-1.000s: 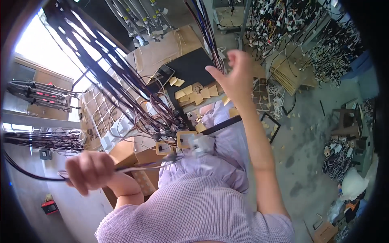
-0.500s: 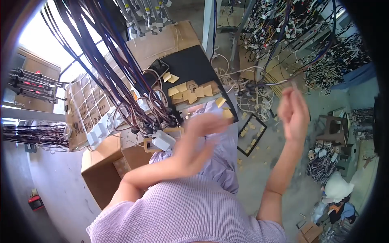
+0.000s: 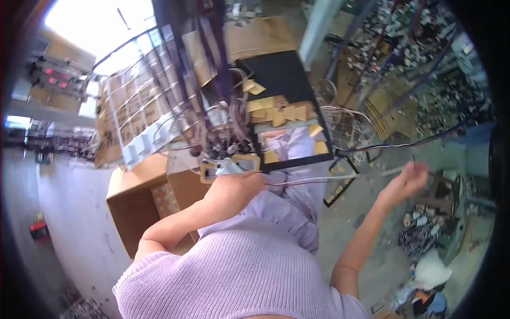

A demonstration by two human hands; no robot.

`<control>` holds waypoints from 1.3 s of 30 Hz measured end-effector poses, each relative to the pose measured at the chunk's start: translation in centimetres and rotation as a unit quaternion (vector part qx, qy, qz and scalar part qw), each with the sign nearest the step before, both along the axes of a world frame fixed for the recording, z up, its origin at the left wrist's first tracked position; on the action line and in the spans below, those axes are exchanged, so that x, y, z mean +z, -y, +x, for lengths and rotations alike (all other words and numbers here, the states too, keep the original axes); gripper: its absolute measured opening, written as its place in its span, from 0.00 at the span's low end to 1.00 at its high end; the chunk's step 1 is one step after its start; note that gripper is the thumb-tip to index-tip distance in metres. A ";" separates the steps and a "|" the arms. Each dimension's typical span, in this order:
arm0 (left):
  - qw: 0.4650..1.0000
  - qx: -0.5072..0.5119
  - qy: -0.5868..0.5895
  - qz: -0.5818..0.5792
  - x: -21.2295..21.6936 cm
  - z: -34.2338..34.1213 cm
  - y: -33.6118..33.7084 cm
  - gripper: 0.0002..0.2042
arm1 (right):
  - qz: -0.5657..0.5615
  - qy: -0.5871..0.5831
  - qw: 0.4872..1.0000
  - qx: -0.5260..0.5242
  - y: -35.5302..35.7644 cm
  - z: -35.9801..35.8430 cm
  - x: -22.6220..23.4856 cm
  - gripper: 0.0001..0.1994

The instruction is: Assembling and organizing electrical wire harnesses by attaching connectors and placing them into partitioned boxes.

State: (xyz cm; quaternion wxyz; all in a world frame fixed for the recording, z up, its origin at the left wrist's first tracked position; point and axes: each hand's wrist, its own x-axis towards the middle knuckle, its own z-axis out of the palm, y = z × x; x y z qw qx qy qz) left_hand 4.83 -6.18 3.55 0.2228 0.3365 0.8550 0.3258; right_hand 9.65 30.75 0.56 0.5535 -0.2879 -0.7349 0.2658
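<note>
A thin white cable [image 3: 340,178] stretches across the front of my lap, running from my left hand toward my right. My left hand [image 3: 237,189] is closed round its left part, palm down, beside a white plastic piece [image 3: 228,167] and a tan rectangular frame [image 3: 247,161]. Out to the right, my right hand [image 3: 406,183] is raised with its fingers pinched at the cable's other end; motion blurs the fingertips. Just beyond the left hand lies a black board [image 3: 281,69] with a cut-out and several yellow pieces [image 3: 279,118] on it.
Bundled cables [image 3: 210,48] hang over the workbench. An open cardboard box [image 3: 133,204] stands at left. A black frame with yellow scraps [image 3: 332,199] lies on the floor. Dark and white wires [image 3: 404,144] run off rightward. Heaps of connectors [image 3: 451,90] fill the far right.
My left hand has come down and closed on the cable near the tan frame. My right hand has moved lower and farther right. The view has shifted; the white cable now spans between the hands.
</note>
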 end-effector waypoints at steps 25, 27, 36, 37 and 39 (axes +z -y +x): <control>0.932 0.290 -0.205 -0.076 -8.0 -13.3 17.4 0.24 | -0.309 0.259 0.332 0.853 21.2 3.7 -5.5 0.12; 0.908 0.295 -0.262 -0.142 -7.7 -12.6 16.1 0.27 | -0.297 0.261 0.370 0.840 21.8 3.6 -4.7 0.09; 0.872 0.260 -0.396 -0.125 -10.1 -11.7 15.3 0.25 | -0.048 0.090 0.668 0.737 37.0 -9.0 2.8 0.06; 0.864 0.231 -0.418 -0.161 -10.9 -12.1 16.1 0.25 | 0.042 0.179 0.723 0.666 38.1 -11.0 1.1 0.04; 0.862 0.222 -0.435 -0.132 -11.0 -12.4 16.4 0.24 | 0.082 0.238 0.742 0.622 38.0 -15.0 -3.9 0.04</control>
